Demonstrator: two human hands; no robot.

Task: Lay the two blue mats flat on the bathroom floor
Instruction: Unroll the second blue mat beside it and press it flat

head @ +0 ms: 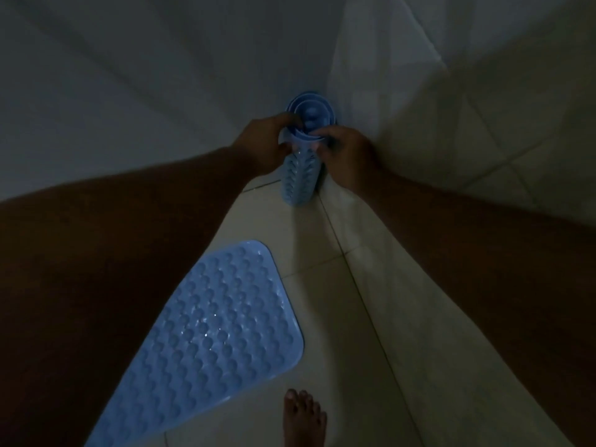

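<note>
One blue bubble-textured mat [206, 333] lies flat on the pale tiled floor [364, 317] at the lower left, partly hidden by my left forearm. A second blue mat [298, 175] is rolled into a tube and stands upright in the corner where the two walls meet. My left hand [263, 143] grips the roll's upper left side. My right hand [346, 156] grips its upper right side, fingers at the rim. The roll's open top shows its coiled layers.
Tiled walls [129, 91] close in at the back and on the right. My bare foot [303, 417] stands on the floor tiles just right of the flat mat. The room is dim.
</note>
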